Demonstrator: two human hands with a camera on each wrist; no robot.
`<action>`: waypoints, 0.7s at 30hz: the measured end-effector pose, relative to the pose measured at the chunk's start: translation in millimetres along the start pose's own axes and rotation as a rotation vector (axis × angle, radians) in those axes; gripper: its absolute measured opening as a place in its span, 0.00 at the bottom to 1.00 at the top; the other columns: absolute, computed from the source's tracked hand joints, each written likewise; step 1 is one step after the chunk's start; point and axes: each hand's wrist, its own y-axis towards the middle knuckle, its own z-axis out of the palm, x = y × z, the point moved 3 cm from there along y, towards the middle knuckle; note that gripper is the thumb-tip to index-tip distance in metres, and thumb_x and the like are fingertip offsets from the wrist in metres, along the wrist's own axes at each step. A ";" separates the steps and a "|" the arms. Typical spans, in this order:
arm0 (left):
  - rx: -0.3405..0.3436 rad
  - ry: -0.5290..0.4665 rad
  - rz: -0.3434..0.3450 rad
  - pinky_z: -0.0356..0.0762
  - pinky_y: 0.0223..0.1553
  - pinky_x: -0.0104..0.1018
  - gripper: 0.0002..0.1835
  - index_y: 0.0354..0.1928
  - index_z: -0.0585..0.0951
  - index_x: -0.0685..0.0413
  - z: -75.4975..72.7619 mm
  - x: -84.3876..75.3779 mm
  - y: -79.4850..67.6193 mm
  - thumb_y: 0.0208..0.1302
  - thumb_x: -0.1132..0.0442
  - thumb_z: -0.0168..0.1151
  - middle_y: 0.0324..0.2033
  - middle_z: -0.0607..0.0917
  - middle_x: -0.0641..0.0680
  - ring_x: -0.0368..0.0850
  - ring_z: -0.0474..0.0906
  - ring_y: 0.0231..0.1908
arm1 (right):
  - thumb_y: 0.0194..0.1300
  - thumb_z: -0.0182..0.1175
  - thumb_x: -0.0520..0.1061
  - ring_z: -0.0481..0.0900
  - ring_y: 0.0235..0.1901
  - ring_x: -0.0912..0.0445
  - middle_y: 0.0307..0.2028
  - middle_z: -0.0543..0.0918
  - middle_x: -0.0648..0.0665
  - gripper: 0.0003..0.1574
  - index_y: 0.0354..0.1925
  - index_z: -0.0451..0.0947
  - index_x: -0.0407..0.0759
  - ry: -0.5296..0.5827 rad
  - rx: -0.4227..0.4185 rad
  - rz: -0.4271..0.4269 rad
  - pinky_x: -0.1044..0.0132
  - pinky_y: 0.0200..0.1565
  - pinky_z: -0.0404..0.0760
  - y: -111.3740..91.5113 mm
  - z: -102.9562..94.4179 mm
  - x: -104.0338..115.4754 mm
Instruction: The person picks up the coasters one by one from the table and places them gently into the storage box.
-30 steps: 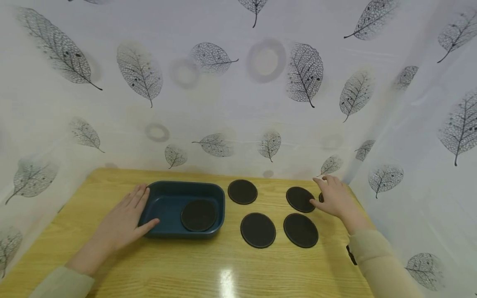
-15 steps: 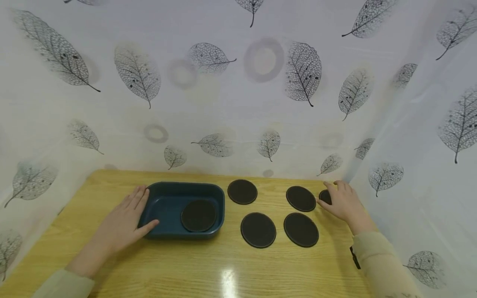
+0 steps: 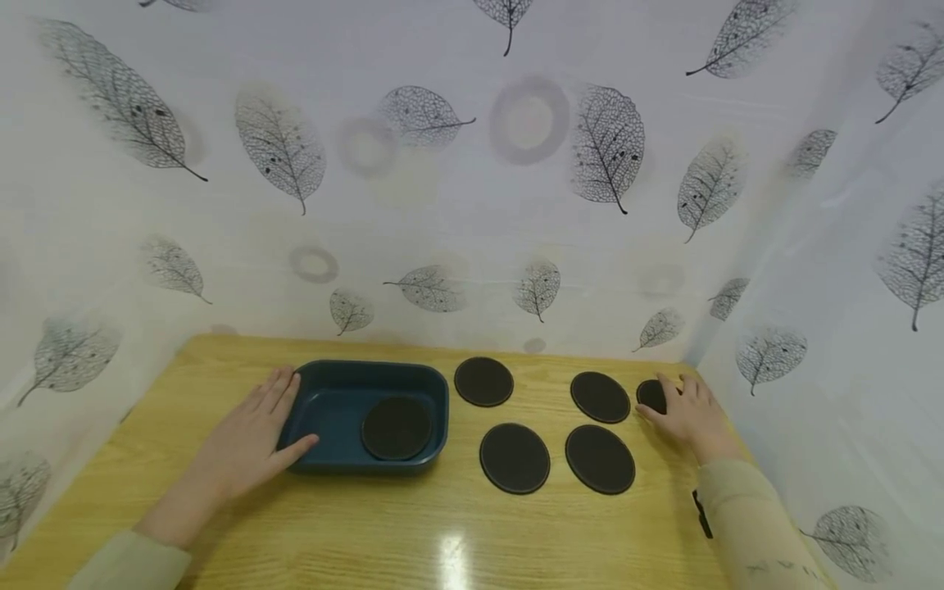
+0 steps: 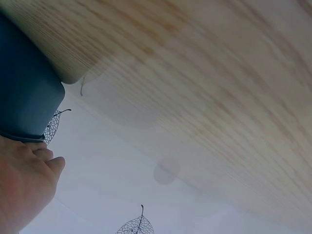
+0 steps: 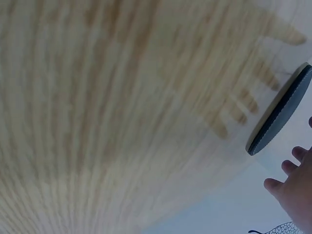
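My left hand rests on the left rim of a dark blue rectangular dish, fingers straight along the rim and thumb over its inside. In the left wrist view, the fingertips meet the edge of the dish. A round black coaster lies inside at the right end. At the table's far right, my right hand hovers with spread fingers over another black coaster, hiding part of it. The right wrist view shows that coaster's stitched edge with a gap to the fingers.
Between the dish and my right hand, several black coasters lie flat: one at the back, one at front, and a pair farther right. The wooden table ends against a leaf-patterned white curtain.
My right hand has moved right, from beside the back-right coaster to the far-right coaster, and slightly lower. The left hand and the dish have stayed in place.
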 end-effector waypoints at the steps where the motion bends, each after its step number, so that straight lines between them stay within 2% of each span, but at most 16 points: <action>1: -0.005 0.006 0.004 0.20 0.84 0.34 0.54 0.81 0.54 0.74 0.6 0.5 0.3 0.75 0.35 0.58 0.82 0.52 0.73 0.67 0.46 0.84 | 0.77 0.55 0.71 0.52 0.71 0.14 0.71 0.55 0.11 0.58 0.81 0.54 0.30 0.011 0.011 0.009 0.18 0.70 0.58 0.2 1.3 -0.7; 4: -0.023 0.014 0.018 0.10 0.75 0.21 0.54 0.81 0.54 0.75 1.9 0.7 1.0 0.75 0.35 0.59 0.82 0.53 0.74 0.65 0.44 0.85 | 0.77 0.53 0.72 0.48 0.71 0.12 0.72 0.51 0.10 0.60 0.82 0.51 0.29 0.044 0.040 0.025 0.16 0.69 0.55 2.1 5.9 -3.5; 6: -0.040 0.022 0.026 0.09 0.73 0.18 0.54 0.80 0.55 0.75 2.6 1.4 1.5 0.74 0.35 0.59 0.81 0.54 0.74 0.64 0.44 0.85 | 0.77 0.51 0.74 0.47 0.71 0.12 0.73 0.49 0.10 0.61 0.82 0.49 0.30 0.055 0.058 0.030 0.15 0.68 0.55 3.4 8.9 -5.3; 12: -0.035 0.021 0.019 0.10 0.74 0.20 0.54 0.81 0.55 0.74 4.3 1.9 1.8 0.74 0.36 0.60 0.82 0.54 0.73 0.63 0.44 0.85 | 0.78 0.45 0.76 0.52 0.69 0.11 0.71 0.52 0.09 0.62 0.82 0.49 0.30 0.052 0.072 0.039 0.16 0.64 0.62 4.7 19.2 -11.9; 21: -0.027 0.007 0.002 0.12 0.76 0.21 0.54 0.81 0.55 0.74 2.1 0.6 1.5 0.74 0.36 0.60 0.82 0.54 0.72 0.66 0.48 0.84 | 0.80 0.41 0.74 0.52 0.69 0.12 0.71 0.53 0.08 0.59 0.82 0.49 0.29 0.075 0.054 0.052 0.17 0.67 0.61 9.2 26.4 -11.5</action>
